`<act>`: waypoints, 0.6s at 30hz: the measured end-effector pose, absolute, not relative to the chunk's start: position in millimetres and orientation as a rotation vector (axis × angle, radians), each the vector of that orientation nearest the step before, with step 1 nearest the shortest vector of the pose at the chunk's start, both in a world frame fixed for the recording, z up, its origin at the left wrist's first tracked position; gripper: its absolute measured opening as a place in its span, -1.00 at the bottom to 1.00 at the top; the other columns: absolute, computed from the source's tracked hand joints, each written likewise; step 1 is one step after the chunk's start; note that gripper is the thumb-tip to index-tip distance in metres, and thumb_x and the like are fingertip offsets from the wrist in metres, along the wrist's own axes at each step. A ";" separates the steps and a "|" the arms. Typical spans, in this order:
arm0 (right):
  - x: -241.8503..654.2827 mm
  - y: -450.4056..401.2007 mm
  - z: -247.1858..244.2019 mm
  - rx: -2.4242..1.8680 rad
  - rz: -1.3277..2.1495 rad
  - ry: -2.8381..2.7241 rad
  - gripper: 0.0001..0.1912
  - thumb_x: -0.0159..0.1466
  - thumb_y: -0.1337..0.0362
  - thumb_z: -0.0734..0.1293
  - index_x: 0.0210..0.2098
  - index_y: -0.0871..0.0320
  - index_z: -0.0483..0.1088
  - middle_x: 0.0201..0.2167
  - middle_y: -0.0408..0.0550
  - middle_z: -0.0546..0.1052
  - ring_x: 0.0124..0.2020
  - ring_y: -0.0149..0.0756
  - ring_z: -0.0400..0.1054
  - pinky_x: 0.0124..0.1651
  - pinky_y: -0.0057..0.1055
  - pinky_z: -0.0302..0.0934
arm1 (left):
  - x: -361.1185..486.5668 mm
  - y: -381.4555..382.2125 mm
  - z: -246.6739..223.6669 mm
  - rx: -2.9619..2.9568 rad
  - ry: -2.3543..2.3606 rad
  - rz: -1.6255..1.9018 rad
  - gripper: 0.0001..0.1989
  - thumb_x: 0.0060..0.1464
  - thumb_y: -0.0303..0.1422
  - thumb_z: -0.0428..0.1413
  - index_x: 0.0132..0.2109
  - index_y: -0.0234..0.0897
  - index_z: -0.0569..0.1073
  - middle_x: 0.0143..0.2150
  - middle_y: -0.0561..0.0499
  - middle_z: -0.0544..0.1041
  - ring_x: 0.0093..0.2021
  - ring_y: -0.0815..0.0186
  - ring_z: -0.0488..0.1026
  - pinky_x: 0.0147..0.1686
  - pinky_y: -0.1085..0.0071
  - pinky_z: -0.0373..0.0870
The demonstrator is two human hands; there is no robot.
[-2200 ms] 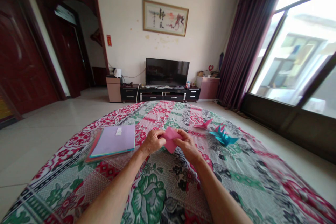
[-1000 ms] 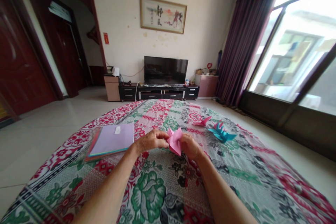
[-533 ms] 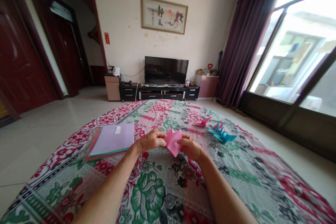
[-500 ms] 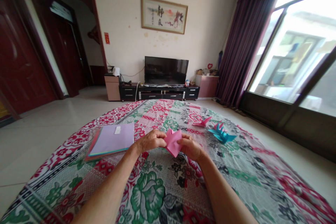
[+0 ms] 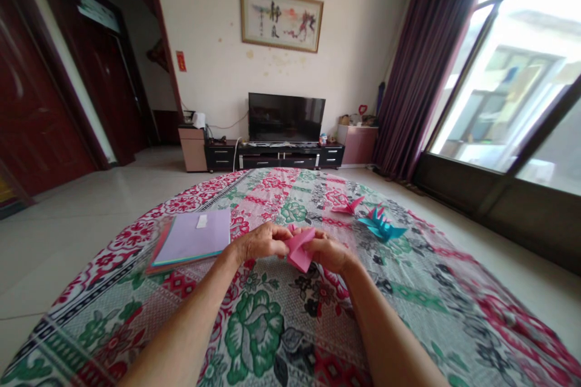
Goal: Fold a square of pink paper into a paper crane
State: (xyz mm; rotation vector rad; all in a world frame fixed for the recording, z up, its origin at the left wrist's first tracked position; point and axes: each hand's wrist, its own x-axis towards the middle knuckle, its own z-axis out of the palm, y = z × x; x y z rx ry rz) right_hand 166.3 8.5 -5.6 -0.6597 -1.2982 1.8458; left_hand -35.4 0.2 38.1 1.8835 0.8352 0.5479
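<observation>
Head view: my left hand (image 5: 261,243) and right hand (image 5: 332,252) are closed, gripping folded pink origami paper (image 5: 299,257) between them, over the patterned-cloth-covered worktop (image 5: 454,272); contact with the cloth cannot be determined. A coloured-paper stack (image 5: 193,242) lies left; teal origami cranes (image 5: 382,228) and a pink origami crane (image 5: 348,207) sit right.

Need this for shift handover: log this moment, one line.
left hand: holds pink paper | right hand: holds same | paper stack: left of hands | blue origami: right of hands
</observation>
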 end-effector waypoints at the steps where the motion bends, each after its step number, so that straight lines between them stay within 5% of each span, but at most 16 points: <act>1: 165.7 9.0 -6.0 -0.644 1.832 -1.282 -0.70 -0.05 0.40 0.38 -0.27 0.19 0.42 -0.42 -0.12 0.51 -0.47 -0.42 0.33 -0.37 -0.49 0.22 | -34.8 0.1 38.0 1.857 0.818 0.588 -0.83 -0.16 -0.41 0.08 -0.33 -0.33 0.45 -0.48 0.10 0.42 -0.48 0.44 0.33 -0.40 0.49 0.27; 6: 160.7 11.8 -5.6 -0.604 1.689 -1.150 -0.72 -0.05 0.37 0.38 -0.29 0.18 0.44 -0.43 -0.13 0.51 -0.48 -0.43 0.32 -0.37 -0.50 0.21 | -29.7 3.2 35.0 1.731 0.851 0.902 -0.70 -0.15 -0.34 0.15 -0.20 -0.31 0.36 -0.38 0.07 0.42 -0.51 0.45 0.37 -0.46 0.47 0.33; 10: 155.7 13.1 -4.0 -0.551 1.592 -1.048 -0.79 -0.04 0.34 0.39 -0.35 0.19 0.44 -0.48 -0.15 0.50 -0.50 -0.44 0.30 -0.40 -0.52 0.18 | -21.2 5.2 30.6 1.689 0.940 1.200 -0.75 -0.13 -0.30 0.17 -0.29 -0.32 0.33 -0.42 0.10 0.38 -0.52 0.46 0.38 -0.49 0.51 0.32; 18: 153.1 14.4 -4.5 -0.528 1.533 -0.982 -0.79 -0.05 0.35 0.39 -0.36 0.17 0.45 -0.46 -0.16 0.50 -0.49 -0.45 0.31 -0.39 -0.53 0.19 | -13.8 4.2 27.3 1.928 1.008 1.294 -0.84 -0.01 -0.30 0.09 -0.35 -0.33 0.45 -0.52 0.07 0.43 -0.50 0.43 0.35 -0.46 0.54 0.27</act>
